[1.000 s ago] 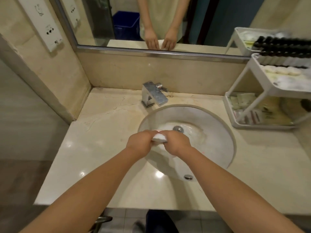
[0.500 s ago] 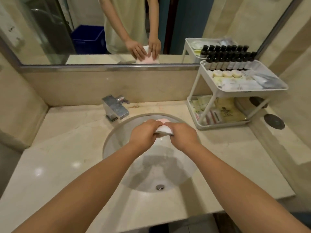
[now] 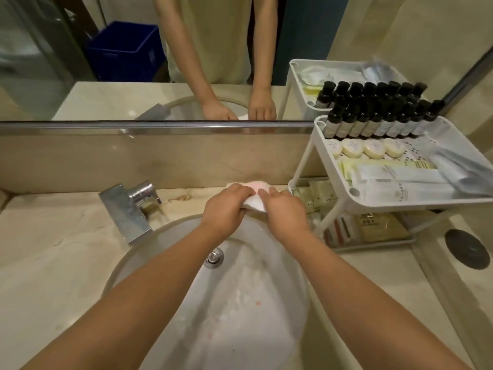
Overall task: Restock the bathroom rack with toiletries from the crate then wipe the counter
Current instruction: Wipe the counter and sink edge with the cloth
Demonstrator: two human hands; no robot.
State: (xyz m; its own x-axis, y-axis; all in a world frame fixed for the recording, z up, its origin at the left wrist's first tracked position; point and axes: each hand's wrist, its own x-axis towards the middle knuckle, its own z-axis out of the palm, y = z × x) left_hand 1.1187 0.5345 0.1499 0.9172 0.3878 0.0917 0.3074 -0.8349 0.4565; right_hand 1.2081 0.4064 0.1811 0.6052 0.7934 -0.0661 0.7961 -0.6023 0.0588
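White-and-pink cloth [image 3: 255, 201], white rack [image 3: 373, 198], black-capped bottles [image 3: 373, 121], beige veined counter [image 3: 53, 263]

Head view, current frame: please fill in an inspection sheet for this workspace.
Surface: pale marble counter, glossy, with an inset basin; a few pinkish flecks in the basin.
Job's things: white and pink cloth at the counter's back edge behind the basin; two-tier rack stocked with dark-capped bottles, round soaps and tubes on top, sachets below.
Clutter: dark round disc on the right ledge.
Hands: left hand and right hand both hold the cloth.
Cables: nothing seen.
Surroundings: faucet; mirror reflecting a blue crate.
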